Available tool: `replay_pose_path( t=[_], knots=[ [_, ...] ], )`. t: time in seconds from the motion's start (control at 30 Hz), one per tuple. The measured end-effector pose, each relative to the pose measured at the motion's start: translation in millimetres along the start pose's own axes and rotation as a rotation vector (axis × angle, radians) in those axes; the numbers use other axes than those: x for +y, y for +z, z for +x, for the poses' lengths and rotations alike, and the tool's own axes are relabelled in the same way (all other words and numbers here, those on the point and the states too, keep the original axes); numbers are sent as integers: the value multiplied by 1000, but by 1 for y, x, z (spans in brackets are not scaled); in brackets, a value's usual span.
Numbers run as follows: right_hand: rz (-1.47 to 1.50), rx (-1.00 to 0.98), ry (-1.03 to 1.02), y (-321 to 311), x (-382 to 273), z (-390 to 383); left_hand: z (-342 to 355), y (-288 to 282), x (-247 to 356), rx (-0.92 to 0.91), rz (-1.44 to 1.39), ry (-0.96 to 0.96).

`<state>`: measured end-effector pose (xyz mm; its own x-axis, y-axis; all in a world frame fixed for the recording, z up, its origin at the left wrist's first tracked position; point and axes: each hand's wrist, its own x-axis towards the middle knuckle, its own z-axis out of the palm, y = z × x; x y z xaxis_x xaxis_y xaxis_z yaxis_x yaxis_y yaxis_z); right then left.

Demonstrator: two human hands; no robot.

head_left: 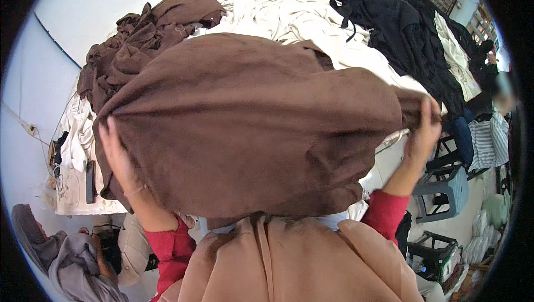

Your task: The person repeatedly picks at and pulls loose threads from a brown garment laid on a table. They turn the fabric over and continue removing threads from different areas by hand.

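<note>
A large piece of brown fabric (256, 129) is spread between my hands in the middle of the view. My left hand (122, 160) grips its left edge, with fingertips partly tucked at a fold. My right hand (423, 132) holds a bunched part of its right edge. Red sleeves cover my forearms. Behind the cloth, a heap of cream fabric (281, 7) covers the worktable, and more brown fabric (144, 35) is piled at the back left.
Black garments (397, 40) lie at the back right. A person in striped clothing (489, 140) is at the right edge, near plastic stools (436, 199). A person in grey (83, 263) is at lower left. A plastic crate (434, 254) sits on the floor at right.
</note>
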<state>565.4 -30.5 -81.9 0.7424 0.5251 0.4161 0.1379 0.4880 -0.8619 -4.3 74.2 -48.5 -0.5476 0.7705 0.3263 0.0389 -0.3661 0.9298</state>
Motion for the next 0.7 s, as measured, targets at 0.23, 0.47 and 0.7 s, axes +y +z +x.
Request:
replay_pose_path(
  t=[0.23, 0.47, 0.7],
  knots=[
    [-942, -425, 205, -110, -18, -58, -2, -88, -46, -125, 873, -25],
    [-888, -585, 126, -91, -1, -74, -30, 17, 1, -545, 971, 732],
    [-741, -746, -119, -6, 21, -100, -99, 129, -37, -1044, 981, 316]
  ],
)
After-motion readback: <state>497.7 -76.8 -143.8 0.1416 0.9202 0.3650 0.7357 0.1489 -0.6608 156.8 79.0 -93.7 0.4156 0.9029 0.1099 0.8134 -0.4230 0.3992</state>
